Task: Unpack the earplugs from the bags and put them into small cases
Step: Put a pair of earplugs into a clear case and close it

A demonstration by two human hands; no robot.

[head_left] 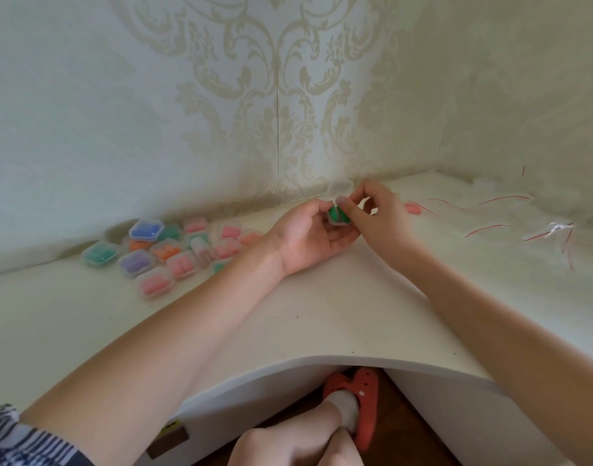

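I judge the step in hand to be the loading one: green earplugs point(337, 215) are going into a small clear case point(338, 219) that I hold up just above the worktop point(322, 314), close to the wall.

My left hand point(308, 235) lies palm up with its fingers point(343, 235) curled under the case, cradling it from below, the thumb coming in from the left side. My right hand point(377, 213) comes in from the right with its fingers bent and nearly closed; the thumb point(343, 205) presses on the green plugs at the top of the case. Whether the forefinger also pinches a plug or only steadies the case, I cannot tell, for the hands overlap there. The case lid point(340, 186) seems to stand open behind the fingertips, though it is blurred.

Next, as I see it, the plugs need seating fully inside so the lid can snap shut, and then the case belongs with the pile of filled cases point(160, 252) lying to the left on the worktop. A loose pink earplug point(412, 208) sits just beyond my right hand, and clear bags with red strips point(523, 216) are scattered further right, so I reckon more unpacking remains.
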